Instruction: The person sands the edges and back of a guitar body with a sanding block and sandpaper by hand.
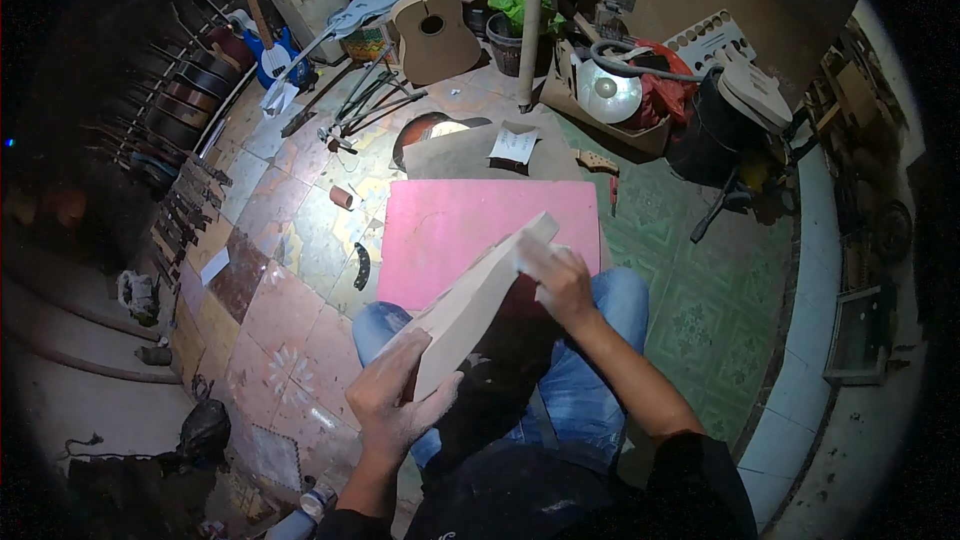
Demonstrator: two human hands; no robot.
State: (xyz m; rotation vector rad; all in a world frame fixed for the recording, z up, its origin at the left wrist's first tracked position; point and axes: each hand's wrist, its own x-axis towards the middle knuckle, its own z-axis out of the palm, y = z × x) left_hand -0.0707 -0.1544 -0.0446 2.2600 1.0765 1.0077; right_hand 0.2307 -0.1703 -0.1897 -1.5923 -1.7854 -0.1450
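A pale, dusty guitar body (470, 305), seen nearly edge-on with a curved side, slants across my lap from lower left to upper right. My left hand (395, 390) clasps its near end, thumb on one side and fingers on the other. At the far end, my right hand (560, 285) is closed and pressed against the edge. Its whitish fingertips are blurred, and whatever they may hold cannot be made out. Beneath the far end lies a flat pink board (450, 225) on the floor, in front of my knees.
Left of the board are a dark curved strip (362, 267) and a reddish-brown cylinder (341, 198). Beyond it lie a white paper box (514, 143) and a guitar headstock (596, 161). A post (533, 25), a black bucket (705, 135) and a rack of guitars (190, 95) stand farther off.
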